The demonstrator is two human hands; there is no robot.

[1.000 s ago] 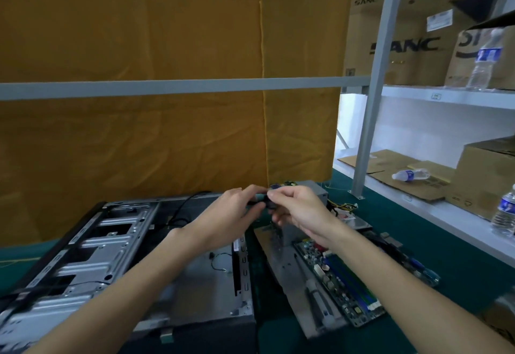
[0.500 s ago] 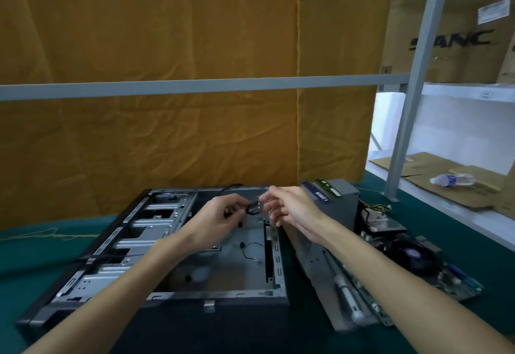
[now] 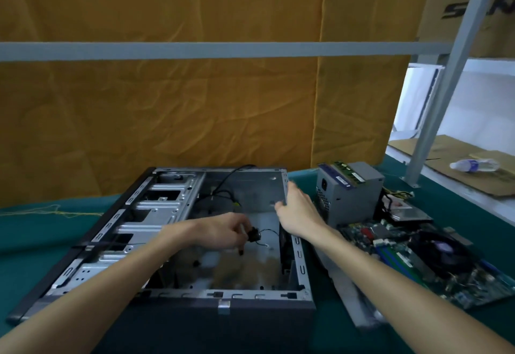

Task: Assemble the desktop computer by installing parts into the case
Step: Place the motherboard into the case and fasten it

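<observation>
A mustard-yellow curtain (image 3: 167, 108) hangs behind the green-covered table (image 3: 50, 231), crossed by a grey metal rail (image 3: 195, 50). On the table lies the open computer case (image 3: 172, 295), side panel off, its drive-bay frame (image 3: 156, 214) to the left of both hands. The right hand (image 3: 296, 211) reaches over the case's right wall, fingers curled onto the top edge of that wall near the far corner, gripping it. The left hand (image 3: 223, 229) sits lower inside the case, left of and nearer than the right hand, its fingertips pinching a small black component (image 3: 253, 235) with thin black wires (image 3: 269, 232) trailing from it toward the case floor; exactly what the part is cannot be told. Right of the gripping right hand stands the grey power supply (image 3: 351, 200), a green memory stick (image 3: 348, 171) lying on top. Nearer, beside the right forearm, lies the motherboard (image 3: 404, 261) with its black cooler fan (image 3: 443, 250). Farther right, a plastic water bottle (image 3: 473, 165) lies on cardboard.
</observation>
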